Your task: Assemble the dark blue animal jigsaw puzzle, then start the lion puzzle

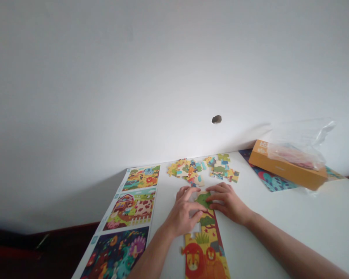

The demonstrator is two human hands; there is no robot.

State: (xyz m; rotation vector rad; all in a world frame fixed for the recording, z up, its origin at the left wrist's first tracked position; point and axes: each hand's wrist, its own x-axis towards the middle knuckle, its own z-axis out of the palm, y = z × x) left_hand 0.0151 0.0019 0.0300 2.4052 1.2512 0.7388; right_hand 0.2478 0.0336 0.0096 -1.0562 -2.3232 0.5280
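Note:
A partly joined jigsaw strip point(205, 248) lies on the white table, showing a lion and a cub below a tree. At its far end is a puzzle piece point(204, 199) with green leaves. My left hand point(184, 211) grips this piece from the left, its fingers curved and somewhat apart, fingertips on the edges. From the right, my right hand point(228, 202) has its fingertips on the piece's right edge. Whether the piece is fully locked into the strip I cannot tell. Several loose puzzle pieces point(189, 169) are heaped just beyond my hands, with another cluster point(221, 168) to the right.
On the left lies a sheet of printed pictures point(133, 209): jungle animals, a farm and a dark scene. An orange box point(287, 167) with a clear plastic bag point(305, 149) stands at the right on a dark printed sheet point(275, 182). A white wall point(163, 97) with a hole rises behind.

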